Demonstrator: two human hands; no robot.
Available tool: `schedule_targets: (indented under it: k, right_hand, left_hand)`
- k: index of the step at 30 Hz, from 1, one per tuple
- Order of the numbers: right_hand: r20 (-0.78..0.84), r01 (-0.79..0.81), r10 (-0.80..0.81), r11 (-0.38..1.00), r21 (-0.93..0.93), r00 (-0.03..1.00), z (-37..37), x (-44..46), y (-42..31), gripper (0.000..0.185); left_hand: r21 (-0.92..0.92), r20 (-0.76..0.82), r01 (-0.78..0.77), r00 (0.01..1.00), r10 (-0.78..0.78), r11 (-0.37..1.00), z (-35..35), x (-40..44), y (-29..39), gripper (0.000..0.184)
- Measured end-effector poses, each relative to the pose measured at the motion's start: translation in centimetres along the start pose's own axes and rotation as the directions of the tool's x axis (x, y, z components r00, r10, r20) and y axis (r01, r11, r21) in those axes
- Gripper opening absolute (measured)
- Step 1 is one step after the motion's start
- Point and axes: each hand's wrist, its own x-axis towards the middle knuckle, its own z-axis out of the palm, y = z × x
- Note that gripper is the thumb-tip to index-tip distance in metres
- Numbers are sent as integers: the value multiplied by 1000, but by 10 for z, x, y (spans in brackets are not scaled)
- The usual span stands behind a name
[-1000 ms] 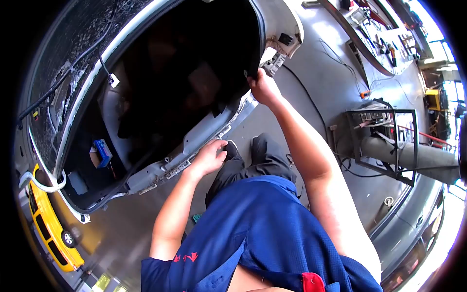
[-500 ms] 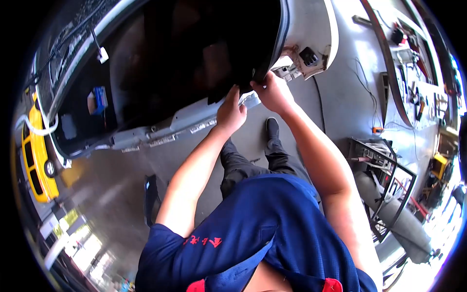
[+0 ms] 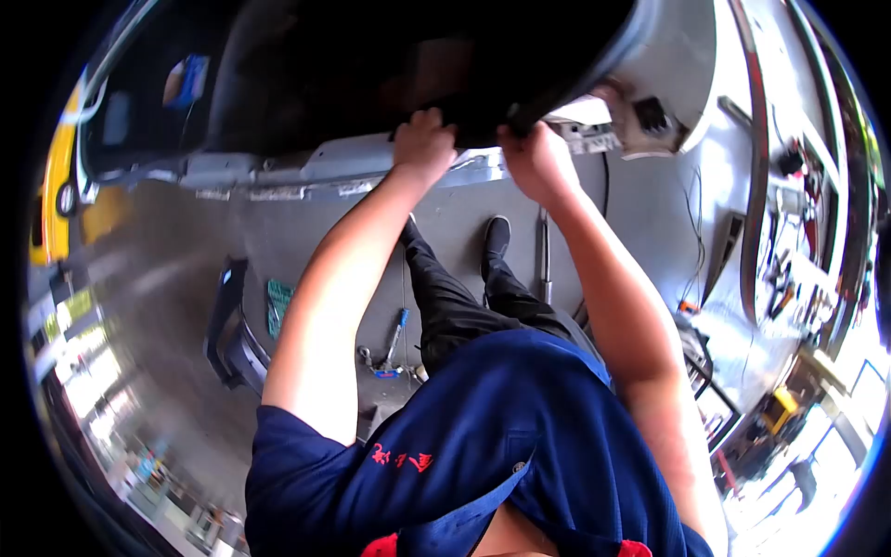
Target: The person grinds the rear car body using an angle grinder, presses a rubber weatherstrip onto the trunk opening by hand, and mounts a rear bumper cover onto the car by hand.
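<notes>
A dark vehicle body opening fills the top of the head view, with a black rubber seal [image 3: 608, 70] curving down its right side. Where that seal meets the bottom edge, my right hand [image 3: 540, 162] is closed, thumb and fingers pinching it. A short way to the left, my left hand [image 3: 427, 146] curls its bent fingers over the seal at the bottom edge; its fingertips are partly lost in the dark. Below both hands runs the bare grey metal sill [image 3: 343, 160] of the opening. Inside, at the left, lies a small blue box [image 3: 192, 79].
A pale body corner with exposed brackets [image 3: 589, 139] is right of my hands. On the floor lie a black curved panel [image 3: 227, 320], a blue-handled tool [image 3: 399, 330] and a metal bar [image 3: 546, 251]. A cluttered bench [image 3: 789, 260] stands right; a yellow vehicle [image 3: 58, 186] is far left.
My view has shifted, bringing more floor and tools into sight. My left hand has turned, its fingers now bent over the edge. My right hand still pinches the seal, slightly farther from the left.
</notes>
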Motion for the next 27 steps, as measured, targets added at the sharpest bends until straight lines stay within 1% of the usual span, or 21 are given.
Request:
schedule_targets:
  k: [1,2,3,4,5,6,7,9,11,12,13,15,16,17,19,21,22,23,25,26,27]
  right_hand:
    - [38,-7,6,1000,18,999,0,1,5,38]
    - [-5,35,-35,998,58,999,2,-1,7,39]
    - [49,2,-8,992,125,999,4,2,17,40]
    - [80,-7,-4,990,140,997,-3,0,13,39]
    - [163,-92,58,973,211,985,-10,-3,3,39]
    - [138,-50,18,971,236,990,-3,0,12,39]
    - [117,-91,60,958,273,991,-4,-3,2,41]
    - [102,-70,40,948,310,994,-1,-6,5,41]
    - [93,-61,37,959,278,995,3,-3,7,41]
    - [81,-64,45,968,244,996,3,-3,7,41]
    - [76,-61,44,969,241,996,2,-2,5,41]
    - [72,-46,30,972,231,997,0,-3,6,40]
    - [92,-87,66,967,240,993,0,-2,7,39]
    - [87,-89,70,967,238,994,1,-3,4,39]
    - [109,-155,125,928,338,986,2,-12,-3,39]
    - [284,-330,223,846,418,932,9,-18,-2,40]
    - [342,-371,237,835,407,909,16,-20,5,40]
    - [310,-362,241,828,428,920,25,-26,4,40]
    - [299,-348,225,814,465,927,46,-28,20,40]
    - [290,-382,272,804,455,917,50,-29,17,40]
    - [233,-325,240,825,462,942,61,-27,29,40]
  left_hand:
    - [-9,-29,12,1000,-12,1000,9,-6,4,19]
    - [-1,-64,41,997,-41,999,16,-11,3,18]
    - [28,52,29,998,-30,999,-3,-28,13,22]
    - [-78,-66,9,998,-15,997,6,-39,12,21]
    - [-11,69,5,998,-4,1000,-22,-50,20,18]
    - [-12,70,-9,998,10,1000,-22,-63,23,17]
    - [-66,-2,-93,996,93,993,-21,-76,22,23]
    - [-251,219,-4,974,60,968,-27,-96,27,30]
    - [-363,162,15,986,47,932,-4,-117,12,36]
    - [-363,352,135,936,2,922,-14,-118,-6,38]
    - [-276,466,169,885,-22,946,-14,-120,-28,38]
    - [-113,511,177,854,-96,978,7,-133,-77,37]
    - [-67,404,113,912,-77,991,2,-142,-94,32]
    - [-42,352,88,933,-67,995,-12,-145,-96,26]
    - [16,242,21,970,-24,1000,-42,-149,-88,19]
    - [68,303,53,950,-71,996,-88,-159,-59,13]
    - [70,274,24,961,-43,997,-107,-167,-39,13]
    - [75,245,8,969,-26,997,-119,-173,-20,12]
    - [-63,292,49,956,-28,997,-86,-185,0,12]
    - [-146,270,83,962,-41,986,-49,-194,5,12]
    - [-251,338,175,937,-84,952,-29,-198,5,17]
